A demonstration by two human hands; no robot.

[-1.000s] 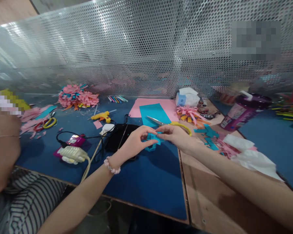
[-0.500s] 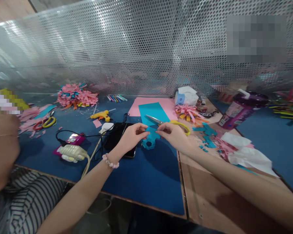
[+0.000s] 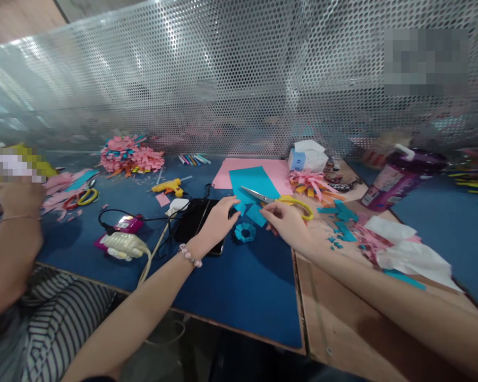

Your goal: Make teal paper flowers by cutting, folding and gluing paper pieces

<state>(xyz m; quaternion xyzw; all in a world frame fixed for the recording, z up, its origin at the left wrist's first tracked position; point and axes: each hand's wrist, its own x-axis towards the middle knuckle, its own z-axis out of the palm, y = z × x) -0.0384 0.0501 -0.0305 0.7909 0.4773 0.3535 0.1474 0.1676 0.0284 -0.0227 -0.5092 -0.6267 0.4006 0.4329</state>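
My left hand (image 3: 222,216), wearing a bead bracelet (image 3: 190,255), pinches a small blue paper piece (image 3: 241,207) at its fingertips. Opposite it, my right hand (image 3: 283,218) has thumb and finger closed on another blue paper piece (image 3: 256,215). Just below and between the hands, a blue paper flower (image 3: 245,232) with a dark centre lies on the table. Scissors (image 3: 257,195) with yellow handles rest beyond my right hand, their blades over a blue paper sheet (image 3: 253,179). Part of the handles is hidden behind that hand.
A black tablet (image 3: 191,223), cables and a power strip (image 3: 123,245) lie left. Beyond are a yellow glue gun (image 3: 168,187) and a pink paper sheet (image 3: 223,172). Paper scraps (image 3: 342,223), a tissue box (image 3: 307,157) and a purple cup (image 3: 394,178) stand right. A co-worker's arm (image 3: 18,233) is far left.
My hands have drawn slightly apart. The blue paper between them now shows as two separate pieces, and the flower below is uncovered. The view has shifted a little.
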